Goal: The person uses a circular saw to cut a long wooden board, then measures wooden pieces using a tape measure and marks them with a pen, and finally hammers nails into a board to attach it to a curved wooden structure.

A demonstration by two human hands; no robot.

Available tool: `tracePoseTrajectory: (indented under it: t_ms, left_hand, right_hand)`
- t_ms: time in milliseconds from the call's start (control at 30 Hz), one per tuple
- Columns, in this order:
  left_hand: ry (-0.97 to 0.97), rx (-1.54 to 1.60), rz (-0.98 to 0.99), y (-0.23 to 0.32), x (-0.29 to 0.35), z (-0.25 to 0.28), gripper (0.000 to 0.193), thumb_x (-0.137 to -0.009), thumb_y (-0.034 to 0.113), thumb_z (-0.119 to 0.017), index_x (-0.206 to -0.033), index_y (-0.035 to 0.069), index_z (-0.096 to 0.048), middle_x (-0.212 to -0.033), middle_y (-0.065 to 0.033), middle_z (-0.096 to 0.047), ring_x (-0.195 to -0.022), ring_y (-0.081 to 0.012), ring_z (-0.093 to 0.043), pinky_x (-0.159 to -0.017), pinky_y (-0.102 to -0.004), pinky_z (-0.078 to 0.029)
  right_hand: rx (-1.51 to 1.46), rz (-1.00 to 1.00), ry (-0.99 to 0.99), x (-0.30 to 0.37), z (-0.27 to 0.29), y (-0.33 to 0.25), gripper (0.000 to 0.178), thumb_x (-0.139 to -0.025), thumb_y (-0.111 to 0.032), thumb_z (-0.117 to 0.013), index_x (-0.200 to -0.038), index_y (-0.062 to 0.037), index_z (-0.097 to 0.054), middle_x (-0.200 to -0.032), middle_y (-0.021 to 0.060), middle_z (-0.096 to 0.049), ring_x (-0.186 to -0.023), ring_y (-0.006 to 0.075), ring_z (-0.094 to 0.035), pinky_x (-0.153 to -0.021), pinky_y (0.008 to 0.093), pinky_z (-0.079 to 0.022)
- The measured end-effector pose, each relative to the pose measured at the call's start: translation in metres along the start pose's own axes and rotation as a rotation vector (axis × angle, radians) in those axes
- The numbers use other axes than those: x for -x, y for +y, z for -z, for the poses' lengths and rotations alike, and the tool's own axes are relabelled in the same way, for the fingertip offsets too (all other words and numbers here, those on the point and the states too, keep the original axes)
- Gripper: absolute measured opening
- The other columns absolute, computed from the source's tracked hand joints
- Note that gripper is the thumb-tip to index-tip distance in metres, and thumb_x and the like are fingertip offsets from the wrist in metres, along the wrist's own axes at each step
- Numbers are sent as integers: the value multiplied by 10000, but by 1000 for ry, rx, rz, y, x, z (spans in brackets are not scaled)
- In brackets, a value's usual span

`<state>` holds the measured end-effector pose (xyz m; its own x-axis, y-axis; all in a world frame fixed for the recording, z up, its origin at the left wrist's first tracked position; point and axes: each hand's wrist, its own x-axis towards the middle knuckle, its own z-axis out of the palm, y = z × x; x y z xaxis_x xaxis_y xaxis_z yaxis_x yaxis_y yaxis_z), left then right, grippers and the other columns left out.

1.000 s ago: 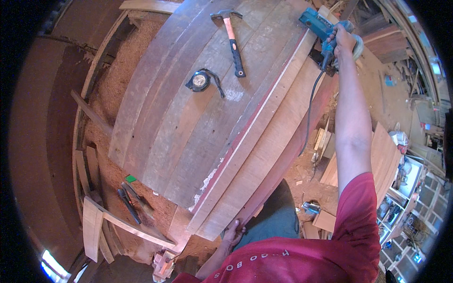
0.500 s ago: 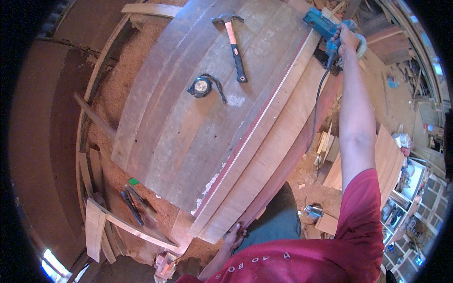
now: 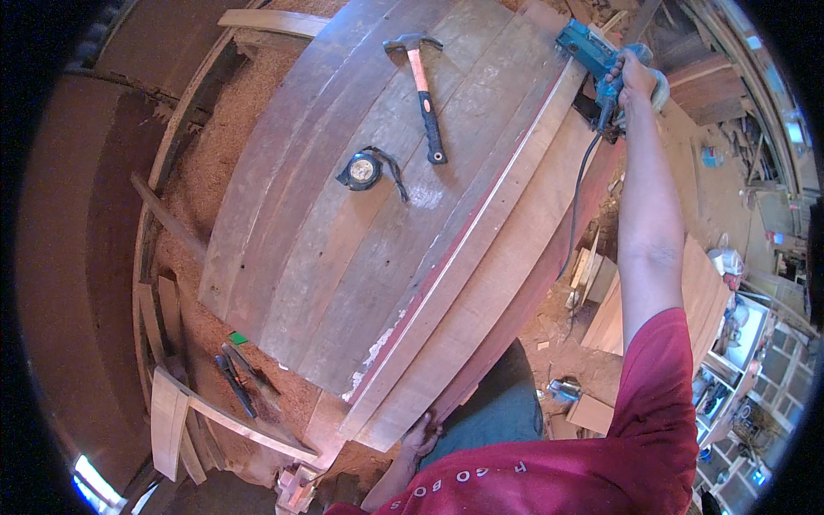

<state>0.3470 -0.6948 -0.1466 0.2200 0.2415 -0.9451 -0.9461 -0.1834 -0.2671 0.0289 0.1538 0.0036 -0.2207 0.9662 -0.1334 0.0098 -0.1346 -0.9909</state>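
Note:
My right arm stretches to the far right, where my right hand (image 3: 633, 79) is wrapped round the handle of a teal electric planer (image 3: 588, 47). The planer sits at the far end of a long pale plank edge (image 3: 481, 227) on a curved, planked wooden structure (image 3: 343, 275). A dark cord (image 3: 577, 202) trails from it along the side planks. Low in the view, my left hand (image 3: 419, 436) is beside the near end of the side planks, fingers loosely bent and apart, with nothing visible in them. Whether it touches the wood I cannot tell.
A claw hammer (image 3: 423, 94) and a tape measure (image 3: 364, 172) lie on the planking. Reddish sawdust (image 3: 210, 163), dark hand tools (image 3: 236, 382) and a curved wooden frame (image 3: 172, 421) lie left. Right are loose boards (image 3: 614, 318) and a cluttered tray (image 3: 742, 330).
The view has shifted slightly, so the hammer and tape measure appear lower. My right hand keeps hold of the planer at the plank's far end; my left hand stays by the near end.

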Motion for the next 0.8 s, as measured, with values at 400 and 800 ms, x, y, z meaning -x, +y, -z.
tracePoseTrajectory:
  t_ms: [400,800]
  left_hand:
    - [121,36,-165,-6,-27,2,318,-1003,330,-572,-1253,136,-543,-1007,-72,-620,-813,-182,-578,-629,-321,-497]
    - [65,49,-334,-13,-45,-16,367,-1013,323,-552,-1326,135,-513,-1106,-84,-627,-912,-193,-600,-687,-320,-514]
  right_hand:
    - [-3,20,-43,-48,6,0,175,-858,-141,-632,-800,19,-591,-619,84,-539,-496,186,-536,-418,355,-478]
    - [63,88,4,-69,4,6,245,-836,-197,-637,-742,28,-610,-622,107,-576,-503,206,-558,-441,366,-471]
